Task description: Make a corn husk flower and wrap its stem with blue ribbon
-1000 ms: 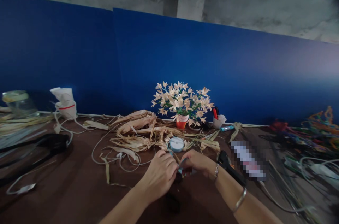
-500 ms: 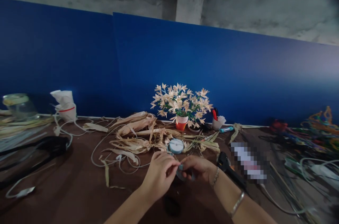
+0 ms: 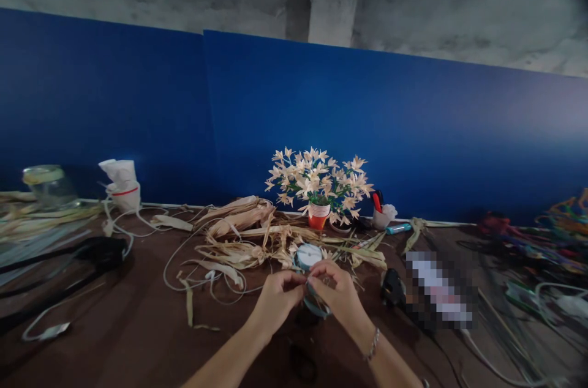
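Note:
My left hand [image 3: 278, 304] and my right hand [image 3: 339, 297] meet low in the middle of the head view, fingertips almost touching. Each is closed in a pinch. What the left fingers hold is too small to make out. A pale teal tape roll [image 3: 320, 309] shows in part under the right fingers, which cover the rest. Just beyond the fingertips lies a light-blue round spool [image 3: 309, 256]. Behind it, cream artificial flowers [image 3: 316, 174] stand in an orange and white pot [image 3: 318, 216].
Dry husks [image 3: 239, 226] and loose white cord are spread left of the flowers. A black glue gun [image 3: 392, 287] lies right of my hands, beside a blurred-out patch. A glass jar [image 3: 50, 187], a white cup [image 3: 126, 192] and coloured strands [image 3: 519, 247] line the back, before a blue panel [image 3: 298, 94].
My right hand has turned and come up over the tape roll, its fingers now pointing toward my left fingertips. The left hand stays pinched. The whole view has shifted slightly.

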The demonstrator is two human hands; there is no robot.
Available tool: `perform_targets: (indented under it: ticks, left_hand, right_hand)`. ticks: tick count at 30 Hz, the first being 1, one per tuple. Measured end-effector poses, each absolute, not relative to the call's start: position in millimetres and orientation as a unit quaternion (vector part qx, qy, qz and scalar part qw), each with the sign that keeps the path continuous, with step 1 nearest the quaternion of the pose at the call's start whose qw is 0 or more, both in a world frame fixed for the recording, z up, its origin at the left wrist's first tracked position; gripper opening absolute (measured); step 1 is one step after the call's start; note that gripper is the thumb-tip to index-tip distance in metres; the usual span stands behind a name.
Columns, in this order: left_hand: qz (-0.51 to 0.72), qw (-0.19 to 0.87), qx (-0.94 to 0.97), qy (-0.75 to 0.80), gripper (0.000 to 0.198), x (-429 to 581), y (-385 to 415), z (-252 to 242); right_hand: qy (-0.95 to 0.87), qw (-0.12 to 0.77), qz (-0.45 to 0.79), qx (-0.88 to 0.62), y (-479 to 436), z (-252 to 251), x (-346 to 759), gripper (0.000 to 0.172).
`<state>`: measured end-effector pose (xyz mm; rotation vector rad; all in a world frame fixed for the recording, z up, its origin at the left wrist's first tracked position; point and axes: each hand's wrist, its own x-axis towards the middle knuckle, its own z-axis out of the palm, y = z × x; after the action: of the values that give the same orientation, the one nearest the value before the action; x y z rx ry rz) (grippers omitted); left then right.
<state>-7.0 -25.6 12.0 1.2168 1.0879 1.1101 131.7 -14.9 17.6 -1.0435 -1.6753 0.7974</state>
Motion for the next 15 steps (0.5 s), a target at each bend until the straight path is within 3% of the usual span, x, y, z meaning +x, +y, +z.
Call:
perform_targets:
  ticks: [15]
  left_hand:
    - [0.408, 0.509, 0.597, 0.467, 0.013, -16.0, -18.1, 0.2]
  right_hand:
    - [-0.683, 0.415, 0.397, -0.451, -16.9, 3.6, 135.7, 0.008]
